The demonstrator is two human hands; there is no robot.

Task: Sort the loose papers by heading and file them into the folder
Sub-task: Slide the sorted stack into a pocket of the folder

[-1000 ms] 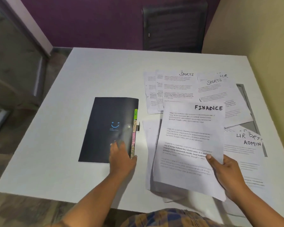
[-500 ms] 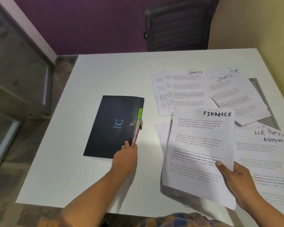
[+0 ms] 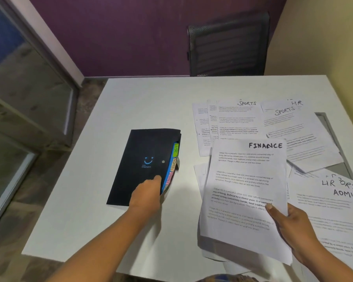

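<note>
Two bare hands are busy over the white desk (image 3: 141,102). The left hand (image 3: 146,193) pinches the open long edge of the black folder (image 3: 139,159), thumb on top of the front cover and the other fingers hidden beneath it. The cover is raised slightly, so coloured index tabs (image 3: 172,165) show just past the thumb; the green one reads HR. The folder lies on the desk and stretches away from that hand, a blue smiley on its cover. The right hand (image 3: 291,228) grips the near right corner of the FINANCE sheet (image 3: 245,190), thumb pressed on the printed face and fingers behind it. The sheet is held tilted above the desk, with more paper showing under its near edge. Ahead of this hand, overlapping SPORTS sheets (image 3: 238,119) lie fanned on the desk, one HR heading peeking among them. On the hand's outer side lies an ADMIN sheet (image 3: 330,210) over other pages. Far beyond both hands, a dark mesh office chair (image 3: 228,45) stands against a purple wall.
</note>
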